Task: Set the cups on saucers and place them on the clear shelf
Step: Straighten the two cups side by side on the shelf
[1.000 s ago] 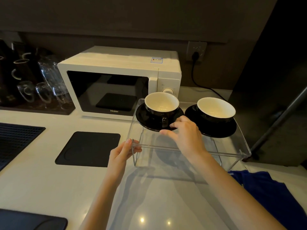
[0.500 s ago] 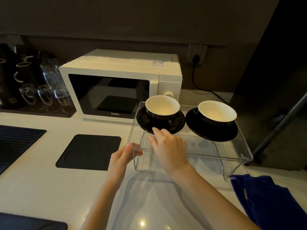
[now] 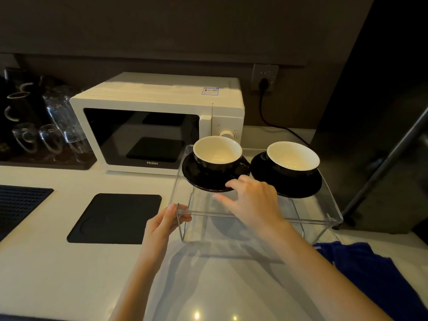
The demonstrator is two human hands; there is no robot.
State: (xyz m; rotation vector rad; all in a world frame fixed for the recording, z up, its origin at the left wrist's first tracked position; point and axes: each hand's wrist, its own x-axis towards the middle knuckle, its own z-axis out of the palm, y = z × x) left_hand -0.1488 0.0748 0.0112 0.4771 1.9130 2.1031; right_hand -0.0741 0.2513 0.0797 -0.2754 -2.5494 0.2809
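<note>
Head cam looking down at a smooth pale worktop (image 3: 58, 262) with a clear acrylic shelf (image 3: 324, 205) standing on it. Two glossy black cups with cream insides sit on round black saucers on top of the shelf: left cup (image 3: 216, 151) on left saucer (image 3: 199, 176), right cup (image 3: 293, 157) on right saucer (image 3: 298, 186), saucers just about touching. Left hand (image 3: 165, 224) pinches the shelf's front left corner, thumb on top. Right hand (image 3: 252, 200) is loosely open over the shelf, fingertips at the near rim of the left saucer, not gripping anything. Behind it all a boxy white microwave (image 3: 157, 103), a square black rubbery mat (image 3: 115, 218) left of the shelf, and a crumpled blue cloth (image 3: 370, 274) bottom right.
</note>
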